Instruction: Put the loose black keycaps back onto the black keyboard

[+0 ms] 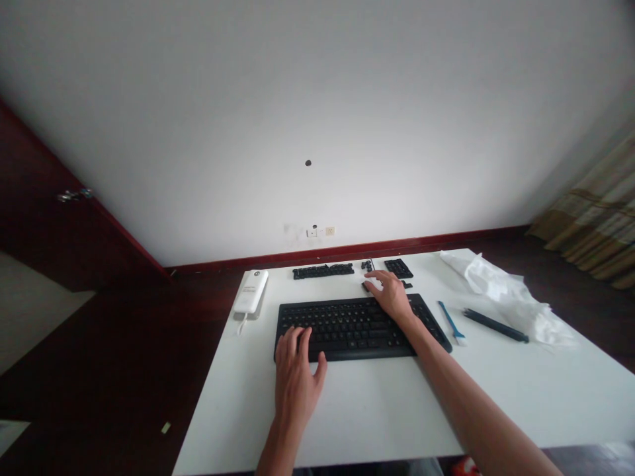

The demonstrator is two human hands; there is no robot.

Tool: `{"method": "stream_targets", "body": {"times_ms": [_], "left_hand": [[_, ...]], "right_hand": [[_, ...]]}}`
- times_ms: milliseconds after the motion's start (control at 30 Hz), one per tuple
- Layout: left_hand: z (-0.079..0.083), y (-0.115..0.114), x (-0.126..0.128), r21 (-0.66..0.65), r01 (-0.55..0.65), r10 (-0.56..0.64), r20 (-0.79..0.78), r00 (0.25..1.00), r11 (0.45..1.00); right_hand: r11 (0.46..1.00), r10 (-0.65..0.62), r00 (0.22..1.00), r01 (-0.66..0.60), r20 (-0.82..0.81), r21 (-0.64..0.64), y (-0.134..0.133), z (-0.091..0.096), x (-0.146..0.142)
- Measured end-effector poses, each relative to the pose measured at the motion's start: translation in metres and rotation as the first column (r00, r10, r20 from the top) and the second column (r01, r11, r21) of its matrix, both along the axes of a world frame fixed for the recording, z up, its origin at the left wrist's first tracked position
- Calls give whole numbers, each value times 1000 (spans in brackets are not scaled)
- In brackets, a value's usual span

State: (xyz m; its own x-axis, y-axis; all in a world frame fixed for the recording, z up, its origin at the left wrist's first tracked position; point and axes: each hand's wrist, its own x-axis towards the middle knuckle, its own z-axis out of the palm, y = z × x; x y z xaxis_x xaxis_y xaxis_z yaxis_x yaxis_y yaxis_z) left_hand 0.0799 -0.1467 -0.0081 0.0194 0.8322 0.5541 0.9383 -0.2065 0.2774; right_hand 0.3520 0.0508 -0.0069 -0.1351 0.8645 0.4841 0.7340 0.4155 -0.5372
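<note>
A black keyboard (342,327) lies across the white table in front of me. My left hand (296,373) rests on its front left part, fingers stretched over the keys and thumb apart. My right hand (391,292) reaches over the keyboard's right half to its back edge. The thumb and index finger of that hand are apart, close to some loose black keycaps (407,285); nothing shows between them. Behind the keyboard lie a row of black keycaps (322,272), a small group of keycaps (366,266) and a block of keycaps (398,268).
At the table's left stands a white device with a cord (252,292). To the right lie a blue brush (450,320), a black stick-like tool (495,325) and crumpled white cloth or plastic (510,297). A wall with sockets (330,231) is beyond the table (377,410).
</note>
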Motion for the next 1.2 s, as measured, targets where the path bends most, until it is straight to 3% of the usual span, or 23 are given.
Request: {"method": "stream_targets", "body": {"times_ms": [367, 567, 767, 900, 1033, 1133, 1200], "left_hand": [[4, 0, 3, -27, -34, 33, -17, 999, 999], [4, 0, 2, -30, -19, 19, -5, 1000, 999], [1, 0, 2, -30, -4, 6, 43, 999, 1000], [-1, 6, -7, -19, 34, -28, 221, 975, 999], [5, 35, -36, -47, 72, -45, 435, 900, 996], [11, 79, -66, -214, 149, 0, 571, 821, 966], [11, 113, -82, -242, 214, -16, 627, 779, 946]], "right_hand": [[993, 1, 999, 4, 43, -116, 4, 0, -6], [993, 25, 999, -30, -45, -118, -1, 15, -4], [988, -110, 976, 86, -189, -129, -42, 37, 14], [960, -265, 931, 231, -250, -158, -88, 30, 26], [955, -291, 937, 271, -194, -125, -122, 9, 31], [961, -268, 949, 252, -165, -111, -130, -2, 33], [961, -268, 951, 252, -155, -118, -130, -4, 34]]}}
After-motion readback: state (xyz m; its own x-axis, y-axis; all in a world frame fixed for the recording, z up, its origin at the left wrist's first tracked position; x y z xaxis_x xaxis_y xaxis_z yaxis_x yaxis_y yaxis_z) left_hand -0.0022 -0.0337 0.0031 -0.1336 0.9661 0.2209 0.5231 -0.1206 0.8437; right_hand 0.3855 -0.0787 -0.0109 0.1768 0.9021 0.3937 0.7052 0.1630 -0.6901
